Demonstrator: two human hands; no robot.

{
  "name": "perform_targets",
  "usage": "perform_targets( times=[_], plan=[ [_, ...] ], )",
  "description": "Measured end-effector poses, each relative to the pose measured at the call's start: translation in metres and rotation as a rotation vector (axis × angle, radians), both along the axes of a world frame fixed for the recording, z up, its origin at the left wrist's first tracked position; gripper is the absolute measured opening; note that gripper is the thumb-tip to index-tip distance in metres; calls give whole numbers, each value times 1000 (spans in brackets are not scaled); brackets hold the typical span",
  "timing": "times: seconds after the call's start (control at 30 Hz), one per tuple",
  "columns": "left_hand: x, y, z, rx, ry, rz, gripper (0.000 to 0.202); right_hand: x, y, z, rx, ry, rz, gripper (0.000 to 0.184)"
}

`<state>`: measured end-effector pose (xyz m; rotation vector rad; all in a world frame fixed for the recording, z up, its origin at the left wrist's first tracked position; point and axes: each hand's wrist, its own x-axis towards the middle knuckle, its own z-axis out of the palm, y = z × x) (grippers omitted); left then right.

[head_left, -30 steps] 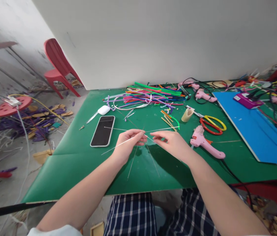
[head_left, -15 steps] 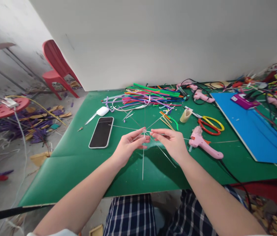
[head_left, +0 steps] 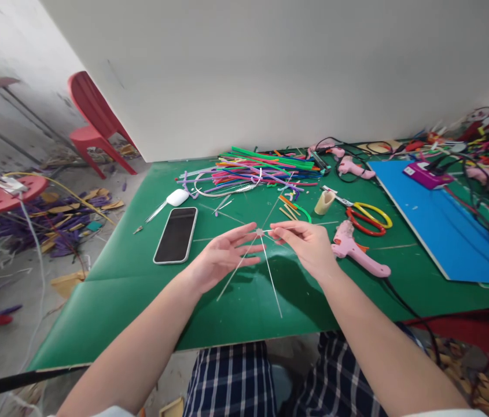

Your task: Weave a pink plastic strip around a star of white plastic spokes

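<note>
Several thin white sticks (head_left: 270,278) are joined at a small hub (head_left: 260,232) and fan out like spokes above the green mat (head_left: 149,289). My right hand (head_left: 307,246) pinches one spoke just right of the hub. My left hand (head_left: 222,255) lies under the spokes with its fingers stretched out and apart, touching the sticks from below. Both hands hover over the middle of the mat, close together.
A phone (head_left: 176,234) and a white earbud case (head_left: 177,197) lie left of the hands. A heap of coloured strips (head_left: 261,171) sits behind, with a tape roll (head_left: 324,202), scissors (head_left: 368,217), a pink glue gun (head_left: 355,252) and a blue board (head_left: 439,223) to the right.
The spoked bundle has turned in my hands. My left hand went from gripping the sticks to an open, flat pose beneath them. The right hand kept its pinch.
</note>
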<state>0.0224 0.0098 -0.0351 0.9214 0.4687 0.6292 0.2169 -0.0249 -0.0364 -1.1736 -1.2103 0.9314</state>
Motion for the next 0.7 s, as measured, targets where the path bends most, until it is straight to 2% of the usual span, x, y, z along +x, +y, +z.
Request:
perform_targets(
  times=[0.17, 0.27, 0.4, 0.7],
  plan=[
    [11, -10, -2, 119, 150, 132, 48, -4, -3, 3, -27, -73, 40, 16],
    [16, -12, -7, 177, 236, 257, 40, -7, -4, 6, -56, -95, 79, 16],
    [19, -12, -11, 184, 327, 384, 28, -9, -7, 8, -88, -153, 137, 17],
    [19, -13, -9, 167, 353, 434, 29, -5, -10, 15, -14, -424, 116, 14]
  ],
)
